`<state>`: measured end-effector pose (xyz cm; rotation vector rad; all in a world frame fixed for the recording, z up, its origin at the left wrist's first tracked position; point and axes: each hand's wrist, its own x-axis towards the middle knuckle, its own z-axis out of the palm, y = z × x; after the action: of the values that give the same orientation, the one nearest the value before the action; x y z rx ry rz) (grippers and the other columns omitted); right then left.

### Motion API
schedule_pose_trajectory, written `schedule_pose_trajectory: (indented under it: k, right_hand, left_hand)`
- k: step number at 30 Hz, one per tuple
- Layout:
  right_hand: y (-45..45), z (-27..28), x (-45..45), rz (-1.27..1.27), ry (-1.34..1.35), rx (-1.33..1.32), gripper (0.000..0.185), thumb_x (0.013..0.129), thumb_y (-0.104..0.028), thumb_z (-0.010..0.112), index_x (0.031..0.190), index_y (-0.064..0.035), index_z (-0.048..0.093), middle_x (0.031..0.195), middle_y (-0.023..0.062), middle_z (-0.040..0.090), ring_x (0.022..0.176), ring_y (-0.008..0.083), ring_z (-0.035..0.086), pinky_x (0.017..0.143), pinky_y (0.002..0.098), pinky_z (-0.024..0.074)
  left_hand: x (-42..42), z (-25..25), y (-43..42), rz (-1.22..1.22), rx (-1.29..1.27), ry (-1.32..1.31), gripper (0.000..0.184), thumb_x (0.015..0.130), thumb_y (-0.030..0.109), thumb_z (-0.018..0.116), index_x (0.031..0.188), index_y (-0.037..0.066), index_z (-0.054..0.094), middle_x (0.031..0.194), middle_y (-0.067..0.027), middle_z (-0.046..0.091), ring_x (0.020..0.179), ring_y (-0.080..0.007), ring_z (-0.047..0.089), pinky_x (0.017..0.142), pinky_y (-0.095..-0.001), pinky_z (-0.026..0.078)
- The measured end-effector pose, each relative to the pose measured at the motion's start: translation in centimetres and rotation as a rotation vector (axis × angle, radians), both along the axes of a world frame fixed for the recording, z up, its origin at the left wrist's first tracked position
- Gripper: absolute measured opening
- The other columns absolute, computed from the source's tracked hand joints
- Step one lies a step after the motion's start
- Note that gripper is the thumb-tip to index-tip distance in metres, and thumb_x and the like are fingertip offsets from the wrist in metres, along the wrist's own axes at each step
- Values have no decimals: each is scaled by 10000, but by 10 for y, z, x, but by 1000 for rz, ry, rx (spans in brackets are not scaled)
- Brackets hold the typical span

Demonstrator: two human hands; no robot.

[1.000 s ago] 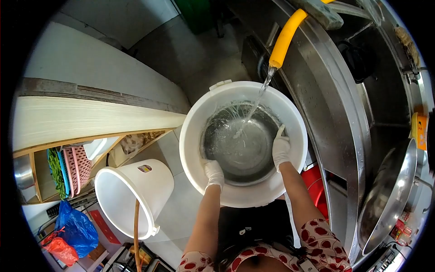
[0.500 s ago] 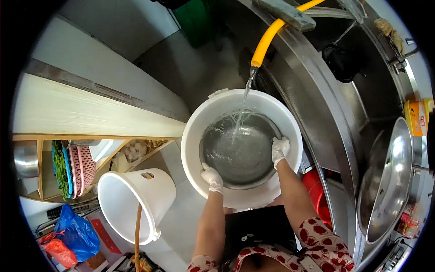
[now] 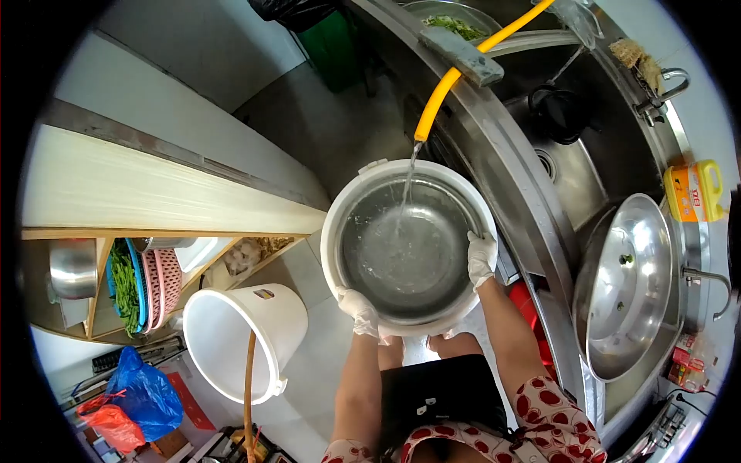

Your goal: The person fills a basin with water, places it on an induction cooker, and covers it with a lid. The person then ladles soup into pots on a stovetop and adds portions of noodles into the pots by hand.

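The gloved fingers of the left hand [image 3: 358, 309] and right hand [image 3: 482, 256] are clamped on the rim of a metal basin [image 3: 409, 311], their undersides hidden. The basin sits within the mouth of a white tub [image 3: 329, 247]: round, smooth and dull grey, with a pale glare near its middle. Clear water [image 3: 386, 258] lies in it, rippled, with small bright bubbles; its depth is hard to tell. A thin, twisting stream [image 3: 407, 185] drops into it from a yellow hose [image 3: 437, 102], whose end hangs just beyond the tub's far rim. Left of the tub, a white bucket [image 3: 278, 328] leans on its side, a brown stick [image 3: 248, 386] across its mouth. Right of the tub run a steel sink [image 3: 580, 181] and, nearer the person, a wide, shiny metal bowl [image 3: 644, 262] holding a few green scraps [image 3: 626, 258]
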<state>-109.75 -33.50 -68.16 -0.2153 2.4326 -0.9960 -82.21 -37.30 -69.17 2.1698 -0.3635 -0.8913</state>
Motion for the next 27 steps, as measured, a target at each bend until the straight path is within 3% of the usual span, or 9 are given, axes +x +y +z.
schedule_pose_trajectory:
  k: [2,4,7,14,21,25,27]
  right_hand:
    - [7,19,1,-46,16,-52,341,744,-240,687,970,11,641,870,184,668,761,293,631,711,360,466]
    - [20,1,-6,-43,66,-146,324,743,-248,690,931,12,651,826,168,671,741,282,633,703,350,465]
    - [33,19,-2,-47,88,-113,274,726,-235,711,845,8,666,728,121,659,661,225,607,658,328,451]
    - [72,49,20,-198,-54,-284,234,716,-191,722,798,16,652,657,64,611,590,158,513,612,304,418]
    - [126,80,74,-412,-113,-299,218,729,-188,713,790,6,636,672,44,599,613,142,494,624,286,420]
    - [157,104,110,-603,-142,-408,184,733,-142,709,786,8,617,656,18,562,591,116,452,575,277,390]
    - [167,120,131,-690,-164,-463,158,737,-118,705,771,6,612,655,7,552,581,106,442,554,273,382]
  left_hand:
    - [3,14,8,28,-42,89,526,970,356,373,1078,-124,561,982,-204,633,849,-276,590,782,-322,465]
    - [7,25,15,46,-69,124,524,973,360,378,1079,-117,566,951,-163,634,815,-223,565,769,-315,462]
    - [15,42,22,-5,-206,243,519,976,353,373,1046,-118,581,921,-141,635,779,-214,558,733,-322,469]
    - [38,75,35,-104,-178,292,499,978,344,363,1023,-102,581,931,-119,613,808,-197,549,742,-315,465]
    - [83,79,36,-421,-166,302,528,978,358,341,1107,-113,542,1022,-142,605,872,-209,561,806,-315,464]
    - [83,123,35,-542,-180,467,586,978,403,308,1168,-115,506,1108,-149,585,962,-224,548,856,-319,446]
    - [85,142,34,-651,-63,320,591,977,407,311,1192,-114,487,1134,-147,572,978,-232,541,863,-317,444]
